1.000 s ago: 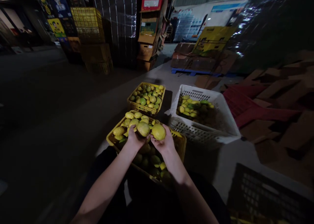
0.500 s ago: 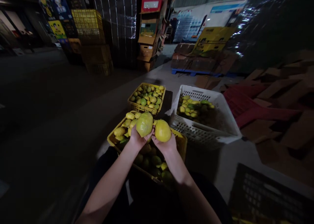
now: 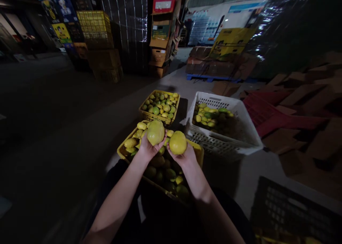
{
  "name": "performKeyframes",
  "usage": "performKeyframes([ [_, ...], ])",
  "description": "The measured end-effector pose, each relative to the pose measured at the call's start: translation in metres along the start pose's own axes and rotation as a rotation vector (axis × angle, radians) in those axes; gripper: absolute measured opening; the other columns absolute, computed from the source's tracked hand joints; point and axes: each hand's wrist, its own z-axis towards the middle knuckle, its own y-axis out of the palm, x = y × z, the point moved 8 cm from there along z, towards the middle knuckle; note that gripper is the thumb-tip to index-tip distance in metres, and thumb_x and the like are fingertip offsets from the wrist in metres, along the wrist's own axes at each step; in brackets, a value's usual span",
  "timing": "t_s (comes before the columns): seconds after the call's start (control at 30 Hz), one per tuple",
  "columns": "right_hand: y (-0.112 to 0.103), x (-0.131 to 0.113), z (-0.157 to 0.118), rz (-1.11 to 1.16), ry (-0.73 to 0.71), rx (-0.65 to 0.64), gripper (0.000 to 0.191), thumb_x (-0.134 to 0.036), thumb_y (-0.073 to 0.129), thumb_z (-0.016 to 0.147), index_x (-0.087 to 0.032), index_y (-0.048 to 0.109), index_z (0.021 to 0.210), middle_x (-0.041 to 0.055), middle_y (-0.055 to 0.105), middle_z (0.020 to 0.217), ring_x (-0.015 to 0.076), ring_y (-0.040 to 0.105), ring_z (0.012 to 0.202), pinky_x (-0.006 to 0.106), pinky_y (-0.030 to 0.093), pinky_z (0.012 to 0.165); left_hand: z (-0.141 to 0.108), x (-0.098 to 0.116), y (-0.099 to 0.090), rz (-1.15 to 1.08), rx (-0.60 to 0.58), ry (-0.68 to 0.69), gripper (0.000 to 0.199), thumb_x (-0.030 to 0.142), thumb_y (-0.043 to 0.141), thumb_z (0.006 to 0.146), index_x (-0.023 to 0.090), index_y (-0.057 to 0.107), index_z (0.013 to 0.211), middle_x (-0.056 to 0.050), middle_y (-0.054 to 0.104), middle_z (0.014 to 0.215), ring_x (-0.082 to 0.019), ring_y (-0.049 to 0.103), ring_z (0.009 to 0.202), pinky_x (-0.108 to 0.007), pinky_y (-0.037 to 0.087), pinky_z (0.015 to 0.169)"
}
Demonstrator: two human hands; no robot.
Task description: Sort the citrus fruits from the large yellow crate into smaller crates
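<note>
My left hand is closed around a large greenish-yellow lemon. A yellower lemon rests in my right hand, its fingers curled beneath it. Both hands are side by side, a small gap apart, above a yellow crate of yellow and green lemons. Just beyond it stands a second yellow crate full of similar fruit. To the right, a white crate has lemons piled at its far left part.
Flattened cardboard and a red plastic crate lie at the right. A dark crate is at the lower right. Stacked cartons, yellow crates and a blue pallet stand behind.
My two hands have drawn slightly apart, the left one shifting a little left and up with its lemon. The crates have not moved.
</note>
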Motion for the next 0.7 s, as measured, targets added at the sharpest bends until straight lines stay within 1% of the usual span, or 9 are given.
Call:
performKeyframes([
  [0.07, -0.005, 0.006, -0.007, 0.076, 0.107, 0.140, 0.008, -0.035, 0.064, 0.076, -0.030, 0.061, 0.082, -0.0024, 0.073, 0.066, 0.0214, 0.070, 0.060, 0.036, 0.062, 0.053, 0.001, 0.001, 0.000, 0.006, 0.000, 0.024, 0.051, 0.034, 0.040, 0.103, 0.008, 0.054, 0.146, -0.013, 0.078, 0.093, -0.022, 0.075, 0.078, -0.031, 0.062, 0.069],
  [0.1, -0.005, 0.006, -0.011, 0.101, 0.131, 0.184, 0.008, -0.034, 0.062, 0.078, -0.030, 0.061, 0.084, -0.0025, 0.073, 0.068, 0.0204, 0.070, 0.061, 0.035, 0.062, 0.054, 0.001, 0.002, 0.001, 0.003, -0.007, 0.037, 0.052, 0.037, 0.042, 0.103, 0.010, 0.055, 0.145, -0.012, 0.077, 0.094, -0.023, 0.075, 0.081, -0.032, 0.063, 0.071],
  [0.17, 0.000, 0.000, -0.019, 0.126, 0.124, 0.201, 0.009, -0.034, 0.063, 0.081, -0.028, 0.060, 0.088, -0.0029, 0.073, 0.069, 0.0188, 0.069, 0.061, 0.033, 0.062, 0.055, 0.001, 0.002, 0.001, -0.008, -0.015, 0.034, 0.054, 0.045, 0.048, 0.101, 0.012, 0.057, 0.142, -0.011, 0.077, 0.093, -0.023, 0.076, 0.082, -0.033, 0.064, 0.073],
  [0.27, 0.003, -0.005, -0.025, 0.147, 0.122, 0.191, 0.009, -0.036, 0.062, 0.084, -0.028, 0.060, 0.089, -0.0028, 0.071, 0.067, 0.0177, 0.068, 0.058, 0.029, 0.060, 0.052, 0.000, -0.005, -0.002, -0.031, -0.014, -0.057, 0.060, 0.053, 0.047, 0.099, 0.008, 0.060, 0.136, -0.011, 0.075, 0.086, -0.021, 0.074, 0.076, -0.029, 0.063, 0.069],
  [0.37, 0.001, -0.004, -0.023, 0.117, 0.153, 0.156, 0.011, -0.037, 0.063, 0.083, -0.028, 0.061, 0.089, -0.0006, 0.071, 0.065, 0.0195, 0.068, 0.056, 0.031, 0.059, 0.050, -0.002, -0.012, 0.002, -0.065, -0.071, -0.144, 0.066, 0.057, 0.041, 0.098, 0.005, 0.061, 0.132, -0.011, 0.072, 0.077, -0.020, 0.071, 0.066, -0.028, 0.062, 0.061],
  [0.43, 0.002, -0.002, -0.020, 0.065, 0.176, 0.104, 0.016, -0.039, 0.067, 0.080, -0.028, 0.062, 0.089, 0.0011, 0.072, 0.066, 0.0210, 0.069, 0.058, 0.033, 0.060, 0.052, -0.003, -0.013, 0.006, -0.079, -0.116, -0.148, 0.063, 0.056, 0.040, 0.098, 0.006, 0.061, 0.131, -0.010, 0.072, 0.079, -0.017, 0.068, 0.061, -0.026, 0.060, 0.057],
  [0.5, 0.004, -0.002, -0.020, 0.038, 0.177, 0.051, 0.021, -0.042, 0.072, 0.077, -0.027, 0.064, 0.090, 0.0026, 0.074, 0.070, 0.0216, 0.070, 0.061, 0.033, 0.061, 0.054, -0.003, -0.011, 0.010, -0.044, -0.144, -0.115, 0.060, 0.053, 0.040, 0.098, 0.007, 0.062, 0.130, -0.012, 0.075, 0.087, -0.015, 0.066, 0.059, -0.023, 0.058, 0.055],
  [0.63, 0.010, -0.012, -0.028, 0.050, 0.065, -0.037, 0.030, -0.041, 0.083, 0.070, -0.025, 0.068, 0.091, 0.0015, 0.077, 0.077, 0.0200, 0.071, 0.066, 0.030, 0.061, 0.055, -0.005, -0.006, 0.018, 0.116, -0.190, -0.009, 0.050, 0.040, 0.046, 0.097, 0.007, 0.061, 0.132, -0.013, 0.078, 0.096, -0.018, 0.073, 0.071, -0.024, 0.060, 0.064],
  [0.7, 0.011, -0.019, -0.033, -0.002, -0.006, -0.081, 0.030, -0.037, 0.085, 0.069, -0.025, 0.069, 0.092, -0.0002, 0.077, 0.079, 0.0192, 0.071, 0.067, 0.029, 0.061, 0.058, -0.007, -0.006, 0.019, 0.196, -0.171, 0.030, 0.045, 0.034, 0.050, 0.096, 0.009, 0.062, 0.132, -0.012, 0.078, 0.096, -0.020, 0.075, 0.075, -0.027, 0.061, 0.070],
])
